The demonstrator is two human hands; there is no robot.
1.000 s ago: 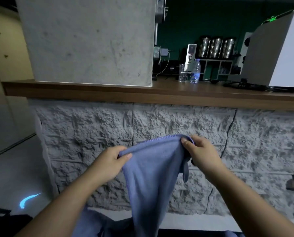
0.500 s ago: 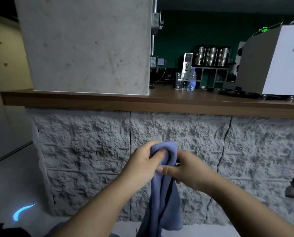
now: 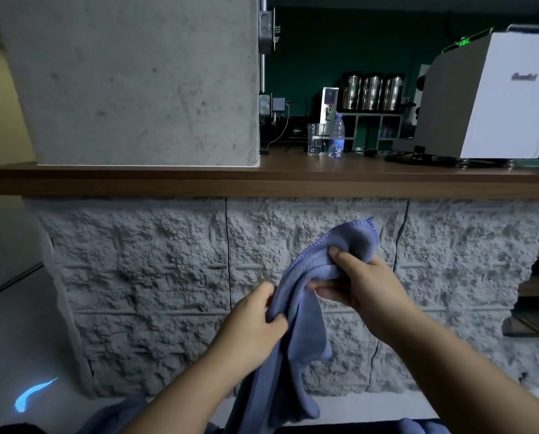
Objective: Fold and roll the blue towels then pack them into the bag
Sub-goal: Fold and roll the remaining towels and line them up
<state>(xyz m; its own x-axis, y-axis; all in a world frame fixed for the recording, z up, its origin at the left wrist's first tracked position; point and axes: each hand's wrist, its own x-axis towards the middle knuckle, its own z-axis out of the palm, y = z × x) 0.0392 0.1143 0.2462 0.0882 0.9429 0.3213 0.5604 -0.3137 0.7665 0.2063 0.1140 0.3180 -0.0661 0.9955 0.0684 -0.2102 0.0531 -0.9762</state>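
Observation:
A blue towel (image 3: 296, 346) hangs doubled in front of the stone counter face. My right hand (image 3: 360, 281) grips its bunched top, and a stitched corner sticks up above the fingers. My left hand (image 3: 255, 321) sits lower and to the left, pinching the towel's left edge. The rest of the cloth drapes down between my forearms to the bottom edge. More blue cloth (image 3: 114, 415) shows at the bottom left. No bag is in view.
A wooden countertop (image 3: 293, 180) runs across above a rough grey stone front (image 3: 155, 277). A concrete pillar (image 3: 130, 76) stands on its left part. A plastic cup (image 3: 314, 139), a water bottle (image 3: 337, 137) and a white machine (image 3: 493, 98) stand on it.
The towel's two top corners were brought together; now my right hand has lifted up and right with the bunched top, while my left hand slid down the left edge.

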